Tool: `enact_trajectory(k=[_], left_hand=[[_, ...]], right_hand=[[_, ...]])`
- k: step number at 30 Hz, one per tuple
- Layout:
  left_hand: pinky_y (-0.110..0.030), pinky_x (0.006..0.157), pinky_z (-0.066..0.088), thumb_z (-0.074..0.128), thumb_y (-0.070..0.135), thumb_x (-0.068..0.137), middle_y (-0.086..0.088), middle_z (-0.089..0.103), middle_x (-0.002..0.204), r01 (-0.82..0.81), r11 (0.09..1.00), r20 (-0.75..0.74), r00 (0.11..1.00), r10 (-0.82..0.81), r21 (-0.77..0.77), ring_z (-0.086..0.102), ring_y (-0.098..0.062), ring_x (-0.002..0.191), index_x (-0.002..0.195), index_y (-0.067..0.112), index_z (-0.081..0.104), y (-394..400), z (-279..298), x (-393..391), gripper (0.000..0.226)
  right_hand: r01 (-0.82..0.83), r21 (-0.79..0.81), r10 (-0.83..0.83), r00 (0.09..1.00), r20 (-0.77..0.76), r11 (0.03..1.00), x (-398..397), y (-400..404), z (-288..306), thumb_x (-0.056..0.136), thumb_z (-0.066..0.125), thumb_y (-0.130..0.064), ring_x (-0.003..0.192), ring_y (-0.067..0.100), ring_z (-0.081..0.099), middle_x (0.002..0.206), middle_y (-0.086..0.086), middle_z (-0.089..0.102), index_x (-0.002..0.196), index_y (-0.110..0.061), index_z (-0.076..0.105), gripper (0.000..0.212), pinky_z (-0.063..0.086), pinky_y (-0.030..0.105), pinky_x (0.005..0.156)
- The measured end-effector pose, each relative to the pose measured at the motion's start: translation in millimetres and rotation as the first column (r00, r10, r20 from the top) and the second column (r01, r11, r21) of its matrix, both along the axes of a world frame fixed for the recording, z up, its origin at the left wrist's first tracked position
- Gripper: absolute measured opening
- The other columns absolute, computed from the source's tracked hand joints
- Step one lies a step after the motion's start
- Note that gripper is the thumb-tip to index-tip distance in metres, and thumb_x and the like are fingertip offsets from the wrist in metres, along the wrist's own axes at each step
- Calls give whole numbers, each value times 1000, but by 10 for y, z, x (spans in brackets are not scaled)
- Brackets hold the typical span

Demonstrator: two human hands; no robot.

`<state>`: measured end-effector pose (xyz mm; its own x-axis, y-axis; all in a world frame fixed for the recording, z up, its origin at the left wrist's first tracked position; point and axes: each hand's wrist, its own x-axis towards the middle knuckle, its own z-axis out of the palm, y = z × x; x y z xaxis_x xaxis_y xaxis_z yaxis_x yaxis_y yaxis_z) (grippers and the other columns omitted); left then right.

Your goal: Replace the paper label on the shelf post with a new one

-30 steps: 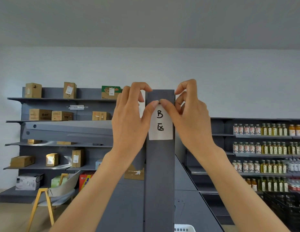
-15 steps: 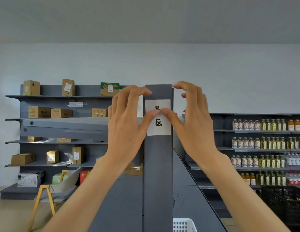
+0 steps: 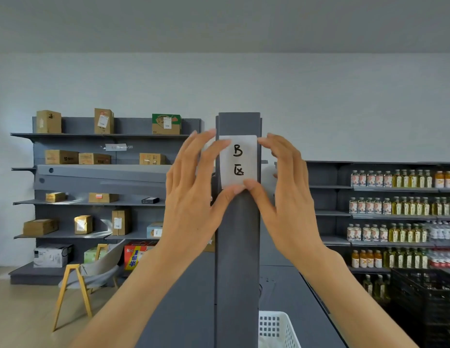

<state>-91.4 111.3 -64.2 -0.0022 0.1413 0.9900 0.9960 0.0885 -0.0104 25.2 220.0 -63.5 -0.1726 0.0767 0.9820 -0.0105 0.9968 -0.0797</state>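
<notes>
Stocked grey shelves line the far wall while, between the spread left hand (image 3: 191,197) and right hand (image 3: 288,194), both thumbs have slid down to the paper label's (image 3: 238,160) lower edge on the shelf post (image 3: 237,259), fingers now unclenched

Bare left hand (image 3: 191,197) and right hand (image 3: 289,197), forearms sleeveless

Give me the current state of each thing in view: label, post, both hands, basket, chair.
Paper label: flat on the post face, upright, "B" and a character showing.
Shelf post: upright, label near its top.
Left hand: fingers spread, thumb at the label's bottom edge.
Right hand: fingers spread, thumb at the label's bottom edge.
White basket: low beside the post, contents hidden.
Chair: standing, unoccupied.
</notes>
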Motion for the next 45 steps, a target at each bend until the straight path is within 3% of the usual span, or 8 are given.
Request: enact_trajectory(k=[3,6,10,20,33,38,42,45], left_hand=[[-44,124,10,32,54,100,1,5,167,-218,971,-91,974,209,-99,0,-26,155,157,17,9,25,33,21,72],[-50,124,4,15,54,101,3,-6,166,-340,924,-100,940,327,-175,-7,-26,154,157,18,-1,24,19,-34,69],[-54,123,2,16,53,102,6,-15,163,-395,901,-118,918,379,-179,-8,-29,154,157,18,-6,-5,-18,-124,69],[-56,123,6,12,52,102,-2,-3,166,-355,910,-93,935,343,-215,-1,-32,154,157,13,2,27,-126,-99,68],[-45,124,-1,4,61,98,0,-1,167,-347,889,-42,935,351,-299,-3,-26,155,157,22,-3,-61,-110,-62,71],[-59,118,-8,9,58,98,1,-4,167,-391,855,-20,912,409,-340,-5,-27,154,156,28,-6,-196,-92,29,67],[-52,115,-14,27,47,102,8,4,167,-259,911,171,930,325,-321,-2,-25,155,156,32,4,-342,-49,206,60],[-50,116,32,43,37,101,7,55,141,-3,976,299,952,70,-219,47,-20,135,136,35,47,-501,3,420,36]], right_hand=[[-24,4,24,1000,-7,1000,-56,-9,41,101,51,-25,144,3,17,163,-3,17,154,-25,21,62,24,-1,102],[4,31,-4,1000,-12,1000,-75,63,40,104,44,-27,141,-6,6,166,-7,6,156,-32,11,62,35,27,110],[35,-38,-35,999,1,999,-11,142,-13,106,38,-27,149,10,12,166,-9,4,157,-34,8,59,44,45,109],[72,113,-98,965,244,991,-71,65,-156,101,29,-43,153,13,-9,163,-9,-15,156,-17,-6,71,4,26,122],[267,51,-269,910,314,962,90,-176,-90,101,28,-47,154,22,-7,167,-3,-6,157,-19,-5,71,8,44,124],[8,-263,80,943,323,965,439,-339,-2,105,41,-31,154,14,2,165,-9,14,158,-21,16,59,7,27,119],[-231,-409,337,918,208,883,822,-493,122,103,48,-27,124,-3,52,133,-13,63,123,-24,66,27,36,14,102],[-350,-412,417,905,83,842,1058,-642,197,104,48,-30,96,-8,64,98,-11,76,68,-18,69,43,43,13,86]])
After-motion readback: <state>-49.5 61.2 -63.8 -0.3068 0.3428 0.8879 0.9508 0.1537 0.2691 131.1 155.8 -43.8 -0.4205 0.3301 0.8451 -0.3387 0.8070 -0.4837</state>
